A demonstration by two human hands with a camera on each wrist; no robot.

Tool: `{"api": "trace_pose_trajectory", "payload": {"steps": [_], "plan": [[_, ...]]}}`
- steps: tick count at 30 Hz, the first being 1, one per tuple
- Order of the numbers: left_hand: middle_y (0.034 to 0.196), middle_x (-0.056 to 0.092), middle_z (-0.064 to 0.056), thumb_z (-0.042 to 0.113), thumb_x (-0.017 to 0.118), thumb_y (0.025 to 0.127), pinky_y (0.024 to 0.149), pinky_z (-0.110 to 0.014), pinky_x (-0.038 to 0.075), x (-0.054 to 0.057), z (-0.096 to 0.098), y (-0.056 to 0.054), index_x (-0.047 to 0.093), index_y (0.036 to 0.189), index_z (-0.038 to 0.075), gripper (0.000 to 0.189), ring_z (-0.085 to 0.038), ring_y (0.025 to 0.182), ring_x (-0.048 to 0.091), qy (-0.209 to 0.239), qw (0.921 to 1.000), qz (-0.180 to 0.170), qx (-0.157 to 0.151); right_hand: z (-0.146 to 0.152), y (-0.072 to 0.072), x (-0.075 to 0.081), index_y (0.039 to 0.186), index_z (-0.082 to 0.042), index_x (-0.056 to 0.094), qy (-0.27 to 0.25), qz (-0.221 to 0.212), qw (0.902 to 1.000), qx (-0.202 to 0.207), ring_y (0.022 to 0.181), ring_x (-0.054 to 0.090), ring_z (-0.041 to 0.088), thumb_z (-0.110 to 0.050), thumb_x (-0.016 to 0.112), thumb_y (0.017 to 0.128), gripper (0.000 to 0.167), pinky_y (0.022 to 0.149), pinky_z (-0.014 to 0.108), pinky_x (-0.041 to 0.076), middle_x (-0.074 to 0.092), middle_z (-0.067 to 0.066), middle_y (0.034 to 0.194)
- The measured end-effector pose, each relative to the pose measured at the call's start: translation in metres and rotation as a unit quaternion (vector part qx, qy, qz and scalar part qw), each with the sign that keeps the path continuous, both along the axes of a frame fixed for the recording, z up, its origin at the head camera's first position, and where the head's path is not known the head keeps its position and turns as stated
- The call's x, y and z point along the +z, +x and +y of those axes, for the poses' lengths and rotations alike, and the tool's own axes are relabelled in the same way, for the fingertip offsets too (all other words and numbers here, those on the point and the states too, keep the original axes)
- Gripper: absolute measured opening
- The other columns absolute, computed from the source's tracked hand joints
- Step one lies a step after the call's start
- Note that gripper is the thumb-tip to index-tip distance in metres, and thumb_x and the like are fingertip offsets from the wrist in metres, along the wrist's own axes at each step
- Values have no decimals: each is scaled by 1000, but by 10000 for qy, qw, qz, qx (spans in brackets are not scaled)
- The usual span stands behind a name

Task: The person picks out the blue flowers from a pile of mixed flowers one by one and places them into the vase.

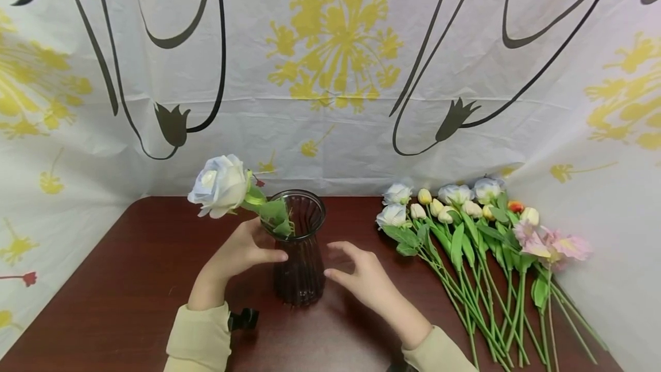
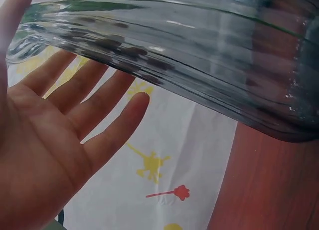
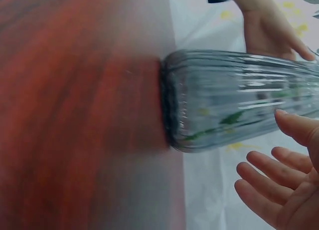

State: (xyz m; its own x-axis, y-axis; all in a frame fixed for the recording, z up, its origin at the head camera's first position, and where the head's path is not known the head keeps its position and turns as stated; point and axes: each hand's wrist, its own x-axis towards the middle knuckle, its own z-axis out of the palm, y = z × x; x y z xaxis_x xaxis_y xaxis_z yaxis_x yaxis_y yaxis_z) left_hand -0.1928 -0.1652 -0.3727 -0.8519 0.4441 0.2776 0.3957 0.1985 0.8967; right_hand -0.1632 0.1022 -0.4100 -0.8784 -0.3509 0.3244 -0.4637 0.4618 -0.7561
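A dark, see-through ribbed glass vase [image 1: 299, 274] stands upright on the table, holding one pale blue-white rose [image 1: 221, 186] that leans out over the left rim. My left hand [image 1: 240, 254] is at the vase's left side, thumb in front; in the left wrist view its fingers [image 2: 107, 103] are loosely extended, their tips partly behind the glass [image 2: 199, 55]. To the right of the vase is my right hand [image 1: 372, 283], fingers apart and relaxed. In the right wrist view its thumb [image 3: 296, 126] overlaps the glass; whether either hand touches it I cannot tell.
On the right of the dark red table [image 1: 139, 257] lies a spread of artificial flowers with long green stems [image 1: 485, 297]: white roses [image 1: 395, 215], tulips [image 1: 445, 214] and a pink bloom [image 1: 555, 245]. A patterned white cloth [image 1: 320, 154] hangs behind and at the sides.
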Motion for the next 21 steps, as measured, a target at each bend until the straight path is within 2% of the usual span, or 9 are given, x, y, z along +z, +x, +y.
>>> {"api": "trace_pose_trajectory", "payload": {"steps": [5, 11, 17, 21], "plan": [[112, 65, -8, 8, 82, 75, 81, -34, 53, -2, 2, -1, 59, 124, 2, 55, -21, 96, 65, -160, 9998, 48, -49, 8, -1, 10, 121, -10, 62, -56, -24, 9999, -97, 96, 66, 23, -16, 76, 84, 40, 81, 46, 52, 68, 7, 106], [111, 66, -7, 13, 83, 75, 79, -34, 54, -2, 2, 1, 59, 123, 3, 55, -21, 94, 65, -262, 9996, 76, -46, 19, 0, 24, 119, -13, 63, 77, -9, 9994, -341, 95, 66, 21, -17, 76, 83, 38, 81, 40, 52, 68, 0, 103], [110, 66, -6, 15, 83, 75, 79, -37, 54, 0, 1, 2, 59, 123, 3, 55, -20, 92, 65, -309, 9994, 108, -64, 31, 2, 40, 115, -12, 66, 276, -186, 9968, -725, 85, 66, 14, -14, 76, 83, 34, 76, 35, 52, 69, -4, 96], [110, 66, -6, 15, 83, 76, 79, -35, 54, 1, 1, 3, 60, 123, 4, 53, -20, 92, 66, -333, 9993, 126, -76, 40, 3, 51, 114, -10, 66, 465, -271, 9943, -916, 77, 63, 9, -16, 75, 85, 31, 69, 32, 51, 69, -4, 90]]}}
